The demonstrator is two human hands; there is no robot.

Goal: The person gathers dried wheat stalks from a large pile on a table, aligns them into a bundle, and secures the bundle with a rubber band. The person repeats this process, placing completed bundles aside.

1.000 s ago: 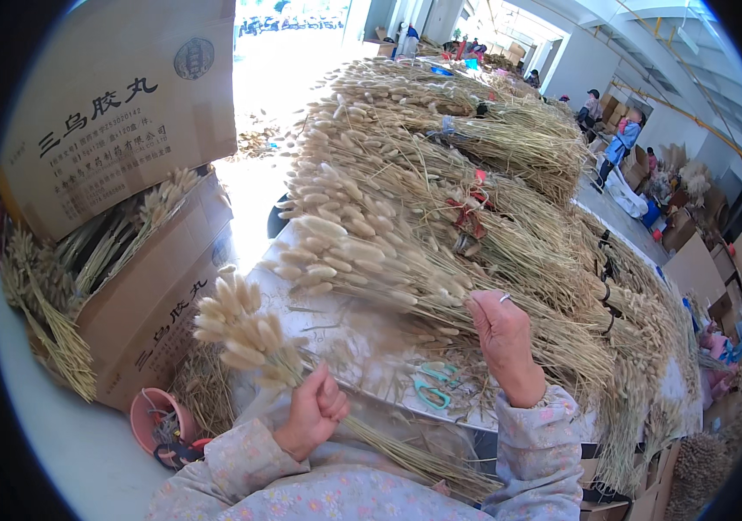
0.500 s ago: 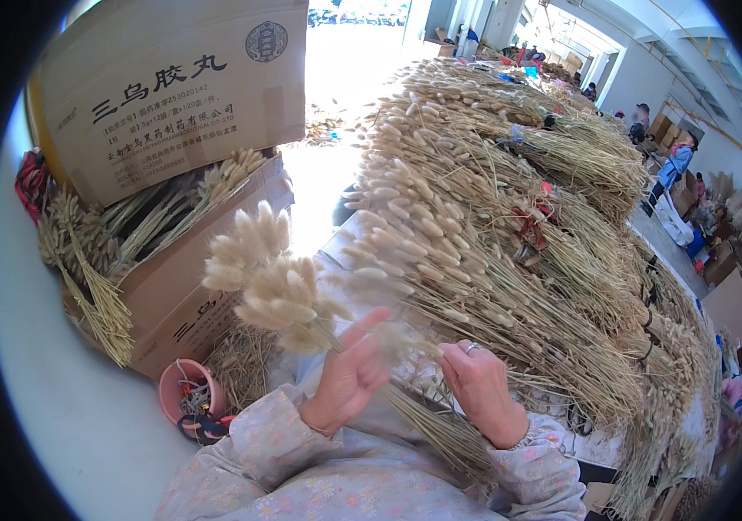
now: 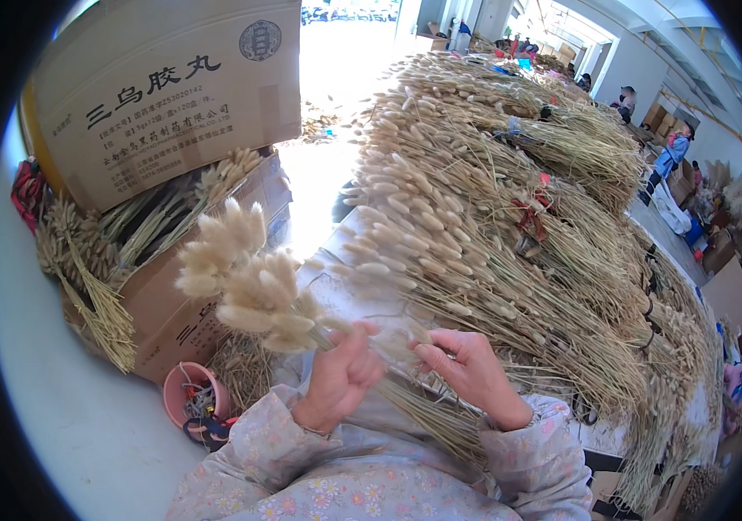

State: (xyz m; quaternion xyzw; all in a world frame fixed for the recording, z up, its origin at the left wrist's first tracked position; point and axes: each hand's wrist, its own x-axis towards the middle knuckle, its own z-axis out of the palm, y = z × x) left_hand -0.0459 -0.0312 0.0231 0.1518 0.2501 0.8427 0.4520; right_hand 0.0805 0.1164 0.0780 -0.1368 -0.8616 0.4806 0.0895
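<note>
My left hand (image 3: pixel 341 378) is closed around the stems of a bunch of dried bunny-tail grass (image 3: pixel 254 291). The fluffy cream heads fan out to the upper left of the fist, and the bare stems (image 3: pixel 427 412) slant down behind it toward my right sleeve. Just to the right, my right hand (image 3: pixel 472 373) pinches a thin, pale dried grass stalk (image 3: pixel 403 341) between thumb and fingers. Motion blurs that stalk, so its far end beside my left hand is unclear.
A broad heap of dried bunny-tail grass (image 3: pixel 492 234) covers the table (image 3: pixel 336 265) on the right. At left stands a cardboard box (image 3: pixel 171 113) holding more bunches (image 3: pixel 85 252). A pink bucket (image 3: pixel 215 386) sits below it. Other people (image 3: pixel 670 156) are far right.
My left hand and its bunch have shifted slightly left, the fingers curling in more. My right hand has moved a little left and up, its thumb showing now.
</note>
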